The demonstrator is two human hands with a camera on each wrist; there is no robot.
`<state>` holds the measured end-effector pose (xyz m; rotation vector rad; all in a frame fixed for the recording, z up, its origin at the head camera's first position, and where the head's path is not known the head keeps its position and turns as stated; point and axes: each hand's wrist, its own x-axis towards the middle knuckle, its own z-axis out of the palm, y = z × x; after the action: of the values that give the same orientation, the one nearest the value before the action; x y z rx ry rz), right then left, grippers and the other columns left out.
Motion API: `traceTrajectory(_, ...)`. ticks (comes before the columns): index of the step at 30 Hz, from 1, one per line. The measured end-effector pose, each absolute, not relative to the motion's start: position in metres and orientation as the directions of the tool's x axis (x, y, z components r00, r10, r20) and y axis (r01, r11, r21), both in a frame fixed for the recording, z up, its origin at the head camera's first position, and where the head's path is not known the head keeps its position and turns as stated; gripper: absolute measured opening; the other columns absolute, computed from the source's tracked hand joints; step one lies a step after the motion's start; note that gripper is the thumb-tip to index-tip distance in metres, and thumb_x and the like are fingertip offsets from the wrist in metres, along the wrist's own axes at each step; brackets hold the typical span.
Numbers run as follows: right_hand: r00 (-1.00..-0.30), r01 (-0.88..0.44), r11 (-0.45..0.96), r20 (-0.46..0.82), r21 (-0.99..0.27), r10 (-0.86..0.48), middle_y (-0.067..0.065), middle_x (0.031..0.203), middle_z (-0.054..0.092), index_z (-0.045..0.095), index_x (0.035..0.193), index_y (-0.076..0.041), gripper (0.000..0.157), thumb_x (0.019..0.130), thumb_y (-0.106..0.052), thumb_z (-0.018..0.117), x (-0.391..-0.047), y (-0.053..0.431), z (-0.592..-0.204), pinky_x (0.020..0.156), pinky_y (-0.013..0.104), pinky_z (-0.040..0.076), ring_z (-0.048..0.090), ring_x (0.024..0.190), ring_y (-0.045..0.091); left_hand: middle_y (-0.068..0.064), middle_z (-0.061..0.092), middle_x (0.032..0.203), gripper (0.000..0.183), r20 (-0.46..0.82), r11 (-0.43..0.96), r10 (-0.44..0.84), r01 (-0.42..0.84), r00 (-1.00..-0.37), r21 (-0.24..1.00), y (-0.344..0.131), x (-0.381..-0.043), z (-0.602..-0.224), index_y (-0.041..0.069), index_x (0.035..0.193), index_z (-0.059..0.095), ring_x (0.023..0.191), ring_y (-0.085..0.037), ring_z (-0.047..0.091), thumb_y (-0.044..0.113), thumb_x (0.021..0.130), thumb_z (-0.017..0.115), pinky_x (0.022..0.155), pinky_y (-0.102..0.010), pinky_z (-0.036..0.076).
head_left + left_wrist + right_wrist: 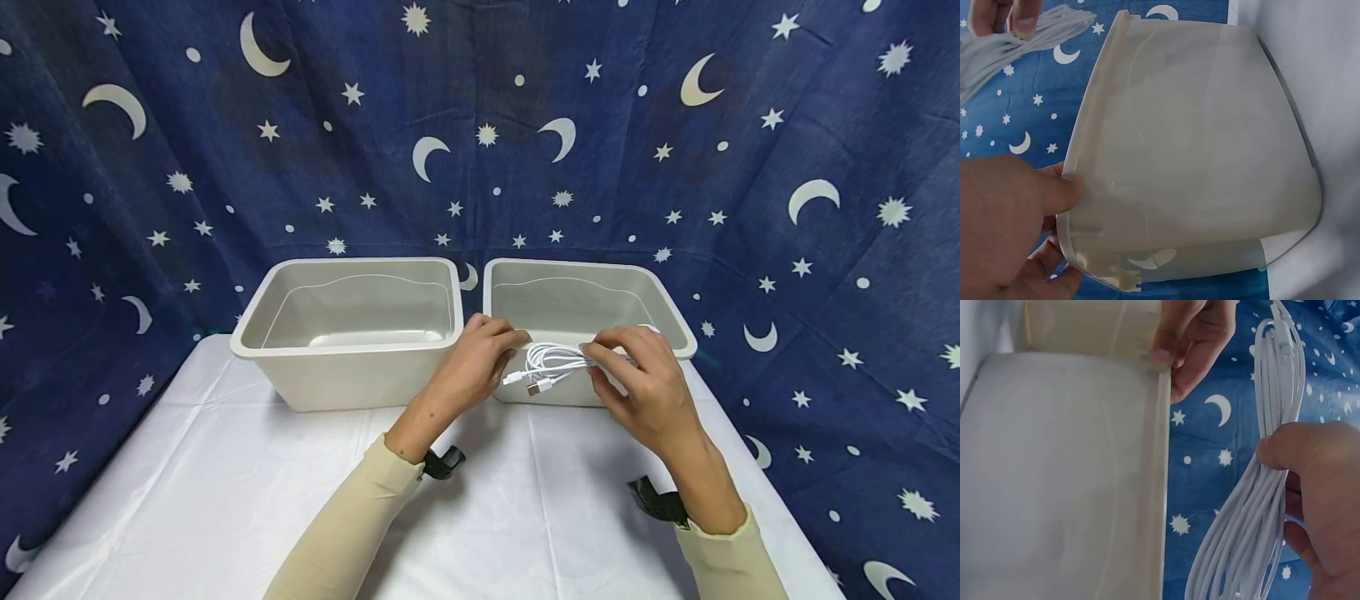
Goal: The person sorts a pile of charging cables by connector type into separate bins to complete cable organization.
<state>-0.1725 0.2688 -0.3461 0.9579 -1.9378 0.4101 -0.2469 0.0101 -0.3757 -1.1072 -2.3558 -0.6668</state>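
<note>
Two light-grey plastic bins stand side by side on the table. My left hand [471,360] grips the right bin [570,302] by the rim at its front left corner; in the left wrist view the thumb lies over the rim and the fingers curl inside. My right hand [651,385] pinches a coiled white charging cable [1225,540] around the middle of the bundle, thumb against fingers. The cable [557,360] hangs in front of the right bin's front rim, its two plugs pointing left, toward my left hand. One plug shows a brownish end.
The left bin [352,379] stands close beside the right one, its inside floor visible. A white cloth covers the table [202,500]. Behind and around hangs a dark blue curtain [480,108] with moons and stars. Each wrist wears a black strap mount [444,462].
</note>
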Motion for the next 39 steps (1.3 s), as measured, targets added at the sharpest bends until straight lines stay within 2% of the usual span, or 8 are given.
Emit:
traceTrajectory(10, -0.36, -0.684, 0.729, 0.86, 0.02, -0.361, 0.018, 0.107, 0.071, 0.078, 0.112, 0.0, 0.025, 0.087, 0.001, 0.075, -0.186, 0.278, -0.358, 0.084, 0.051, 0.044, 0.064, 0.1, 0.041, -0.001, 0.073, 0.112, 0.029, 0.573, 0.564, 0.575, 0.79, -0.584, 0.24, 0.01, -0.247, -0.376, 0.013, 0.125, 0.077, 0.107, -0.026, 0.057, 0.001, 0.102, 0.066, 0.097, -0.035, 0.047)
traceTrajectory(18, -0.377, -0.631, 0.776, 0.88, -0.015, -0.289, 0.019, 0.108, 0.07, 0.078, 0.112, 0.0, 0.023, 0.089, 0.001, 0.074, -0.198, 0.283, -0.366, 0.088, 0.053, 0.044, 0.062, 0.1, 0.043, -0.002, 0.072, 0.111, 0.022, 0.589, 0.559, 0.569, 0.795, -0.574, 0.235, 0.01, -0.247, -0.376, 0.011, 0.121, 0.078, 0.108, -0.026, 0.057, 0.005, 0.102, 0.069, 0.097, -0.036, 0.048)
traceTrajectory(35, -0.426, -0.627, 0.778, 0.853, -0.038, -0.301, 0.018, 0.11, 0.071, 0.077, 0.111, 0.002, 0.024, 0.088, 0.007, 0.075, -0.216, 0.29, -0.38, 0.098, 0.05, 0.045, 0.063, 0.105, 0.041, -0.002, 0.073, 0.113, 0.027, 0.579, 0.562, 0.574, 0.793, -0.579, 0.236, 0.011, -0.248, -0.377, 0.013, 0.123, 0.077, 0.107, -0.026, 0.057, 0.001, 0.101, 0.068, 0.097, -0.036, 0.047)
traceTrajectory(39, -0.44, -0.609, 0.793, 0.846, -0.034, -0.301, 0.016, 0.108, 0.072, 0.078, 0.11, 0.001, 0.023, 0.088, 0.008, 0.074, -0.218, 0.291, -0.381, 0.096, 0.052, 0.046, 0.063, 0.108, 0.04, -0.002, 0.073, 0.114, 0.028, 0.579, 0.565, 0.575, 0.792, -0.578, 0.23, 0.011, -0.248, -0.377, 0.013, 0.124, 0.077, 0.107, -0.027, 0.057, 0.001, 0.101, 0.067, 0.098, -0.036, 0.046)
